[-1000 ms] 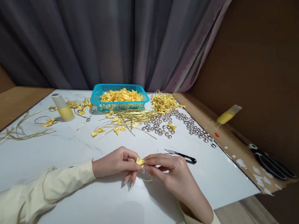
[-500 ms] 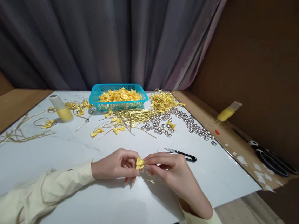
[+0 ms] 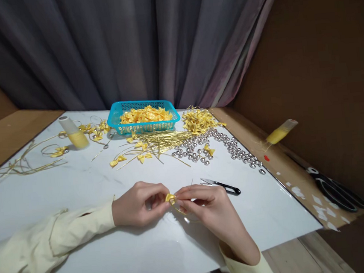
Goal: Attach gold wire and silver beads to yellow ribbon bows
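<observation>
A small yellow ribbon bow (image 3: 169, 197) sits between my two hands, just above the white tabletop. My left hand (image 3: 140, 204) pinches its left side between thumb and index finger, the other fingers curled behind. My right hand (image 3: 209, 204) is closed at its right side, fingertips touching the bow and the thin gold cord (image 3: 180, 211). This cord curves down from the bow and runs below my right fingers. Whether my right fingertips grip ribbon or only cord is hard to see. Black-handled thread snips (image 3: 222, 186) lie just beyond my right hand.
A blue basket (image 3: 111, 119) of yellow bows stands at the back. Beside it lie gold cords (image 3: 166, 141), a heap of corded bows (image 3: 200, 121) and silver beads (image 3: 238, 150). A yellow-filled bottle (image 3: 74, 133) stands left. Large scissors (image 3: 332, 190) rest on cardboard at right.
The bow has turned in my fingertips, showing a different side with the cord at its front. My left fingers, spread below before, are now curled in. The view has shifted slightly.
</observation>
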The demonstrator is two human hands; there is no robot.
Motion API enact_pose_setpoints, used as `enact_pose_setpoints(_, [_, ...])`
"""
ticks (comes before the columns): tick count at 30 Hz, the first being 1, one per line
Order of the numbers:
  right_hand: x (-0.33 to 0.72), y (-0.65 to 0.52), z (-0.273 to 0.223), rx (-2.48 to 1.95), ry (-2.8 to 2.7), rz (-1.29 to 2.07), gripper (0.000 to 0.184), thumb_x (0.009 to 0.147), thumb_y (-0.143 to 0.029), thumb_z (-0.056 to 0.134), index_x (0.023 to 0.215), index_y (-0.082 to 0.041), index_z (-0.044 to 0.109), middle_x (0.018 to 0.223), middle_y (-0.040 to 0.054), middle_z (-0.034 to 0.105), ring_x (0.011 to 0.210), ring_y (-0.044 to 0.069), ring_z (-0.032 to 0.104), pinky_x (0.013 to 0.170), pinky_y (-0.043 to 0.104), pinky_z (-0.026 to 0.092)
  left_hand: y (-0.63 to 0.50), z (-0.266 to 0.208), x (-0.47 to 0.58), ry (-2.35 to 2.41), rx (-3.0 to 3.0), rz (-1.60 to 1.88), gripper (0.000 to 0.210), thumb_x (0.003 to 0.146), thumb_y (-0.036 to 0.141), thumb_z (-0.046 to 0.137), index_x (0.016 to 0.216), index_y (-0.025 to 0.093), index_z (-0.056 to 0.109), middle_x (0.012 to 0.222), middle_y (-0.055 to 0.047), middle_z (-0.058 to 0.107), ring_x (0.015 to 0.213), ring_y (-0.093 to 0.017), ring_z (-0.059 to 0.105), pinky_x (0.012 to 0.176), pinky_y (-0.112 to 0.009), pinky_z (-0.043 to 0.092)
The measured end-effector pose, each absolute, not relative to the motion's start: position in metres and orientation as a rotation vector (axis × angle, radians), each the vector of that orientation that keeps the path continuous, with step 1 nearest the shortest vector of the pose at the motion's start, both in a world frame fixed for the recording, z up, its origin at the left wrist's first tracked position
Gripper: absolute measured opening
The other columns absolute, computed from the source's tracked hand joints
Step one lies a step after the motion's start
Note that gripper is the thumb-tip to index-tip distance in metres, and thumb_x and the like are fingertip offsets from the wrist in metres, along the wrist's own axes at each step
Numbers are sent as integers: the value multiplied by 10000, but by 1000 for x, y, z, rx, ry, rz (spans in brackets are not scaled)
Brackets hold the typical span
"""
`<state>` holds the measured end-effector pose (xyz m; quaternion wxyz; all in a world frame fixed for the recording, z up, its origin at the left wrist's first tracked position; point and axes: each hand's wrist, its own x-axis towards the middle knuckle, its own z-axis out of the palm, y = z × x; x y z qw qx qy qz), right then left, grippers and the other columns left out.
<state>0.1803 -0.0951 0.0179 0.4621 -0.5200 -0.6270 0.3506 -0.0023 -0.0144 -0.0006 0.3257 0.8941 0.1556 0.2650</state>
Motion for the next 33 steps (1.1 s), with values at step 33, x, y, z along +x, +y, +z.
enact_pose_setpoints(33, [181,-93,17,-1318,-1620,802,273,731,-24,589,751,-235,761,771,9,734,673,135,663,599,208,491,-11,3,7,523,1393,214,288,842,361,561,790,82,614,702,-95,700,530,-142,654,345,-151,418])
